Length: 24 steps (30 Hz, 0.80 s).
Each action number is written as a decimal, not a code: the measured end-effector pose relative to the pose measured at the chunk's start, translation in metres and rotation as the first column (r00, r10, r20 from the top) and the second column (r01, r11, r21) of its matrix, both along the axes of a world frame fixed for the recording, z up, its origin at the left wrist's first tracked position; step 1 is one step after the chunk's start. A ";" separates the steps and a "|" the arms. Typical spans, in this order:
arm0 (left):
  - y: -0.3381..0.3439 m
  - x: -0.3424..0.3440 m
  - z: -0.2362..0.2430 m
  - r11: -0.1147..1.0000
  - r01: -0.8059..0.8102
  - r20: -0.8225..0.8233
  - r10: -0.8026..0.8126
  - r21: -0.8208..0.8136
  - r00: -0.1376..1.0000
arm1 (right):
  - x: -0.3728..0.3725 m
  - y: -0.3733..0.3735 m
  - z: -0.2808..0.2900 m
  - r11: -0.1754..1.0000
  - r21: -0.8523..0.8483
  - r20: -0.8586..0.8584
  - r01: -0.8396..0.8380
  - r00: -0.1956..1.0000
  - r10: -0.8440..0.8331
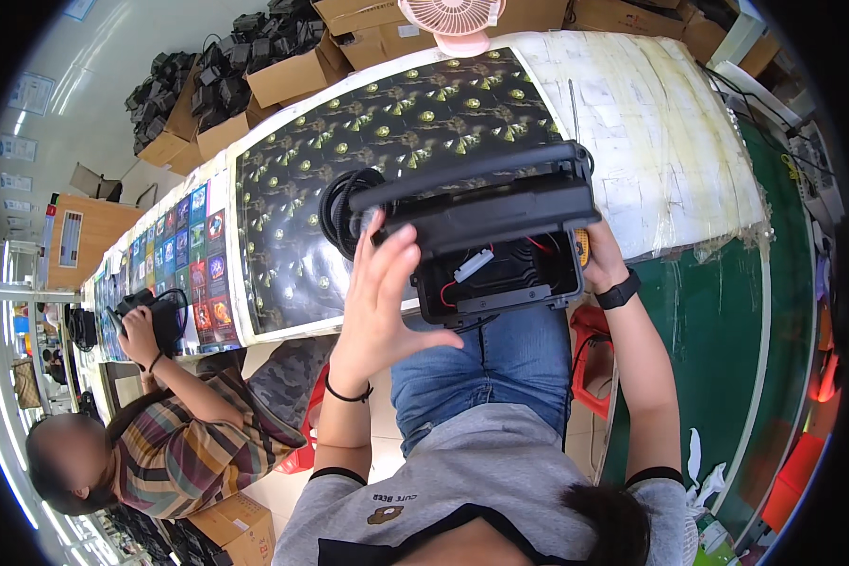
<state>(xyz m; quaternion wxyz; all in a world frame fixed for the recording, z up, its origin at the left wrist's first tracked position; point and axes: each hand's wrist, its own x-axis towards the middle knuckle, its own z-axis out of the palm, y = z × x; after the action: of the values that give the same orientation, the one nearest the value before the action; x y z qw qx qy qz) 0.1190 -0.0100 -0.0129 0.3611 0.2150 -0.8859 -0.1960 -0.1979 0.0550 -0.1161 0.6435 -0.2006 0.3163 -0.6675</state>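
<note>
A black plastic housing (500, 212) with a long bar across its top is tilted over my lap at the table's front edge. Its open side shows a hollow with red wires and a small whitish block (474, 265) inside. My right hand (606, 253) grips the housing's right end, its fingers partly hidden, beside a yellow-orange part (583, 247). Fingers stretched and thumb apart, my left hand (379, 302) is raised in front of the housing's left end and holds nothing. A coiled black cable (335, 212) lies just behind that hand.
A dark patterned mat (292, 189) covers part of the table, with a pink fan (455, 28) at its far edge. Cardboard boxes (297, 80) of black units stand behind. At left, a co-worker (174, 424) handles a black object. A red stool (591, 363) stands beside my legs.
</note>
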 end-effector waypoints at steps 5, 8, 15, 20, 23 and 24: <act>0.013 0.006 -0.017 0.997 -0.021 0.027 0.023 -0.080 0.999 | 0.018 -0.002 0.027 0.967 0.207 -0.017 0.151 0.988 -0.151; 0.006 0.001 -0.032 0.995 -0.009 -0.020 0.008 -0.101 1.000 | 0.007 -0.001 0.006 0.998 -0.064 0.065 -0.018 0.998 0.022; -0.021 -0.013 -0.049 0.998 -0.041 -0.207 0.030 -0.049 0.978 | 0.006 0.000 -0.002 0.998 -0.034 0.045 0.046 0.998 -0.044; -0.034 -0.020 -0.039 1.000 -0.004 -0.238 0.006 0.010 0.971 | 0.024 -0.008 0.019 0.977 -0.110 -0.134 0.181 0.972 -0.195; -0.031 -0.024 -0.038 0.992 -0.034 -0.258 0.065 0.124 0.964 | 0.027 -0.010 0.021 0.901 -0.236 -0.390 0.364 0.814 -0.431; -0.029 -0.025 -0.037 0.990 -0.041 -0.260 0.075 0.133 0.963 | 0.028 -0.010 0.022 0.810 -0.378 -0.510 0.449 0.628 -0.587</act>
<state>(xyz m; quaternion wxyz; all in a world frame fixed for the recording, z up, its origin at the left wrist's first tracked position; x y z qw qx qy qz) 0.0936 -0.0390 -0.0502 0.4674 0.2354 -0.8089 -0.2678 -0.1703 0.0454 -0.0937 0.2608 -0.3708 0.4753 -0.7540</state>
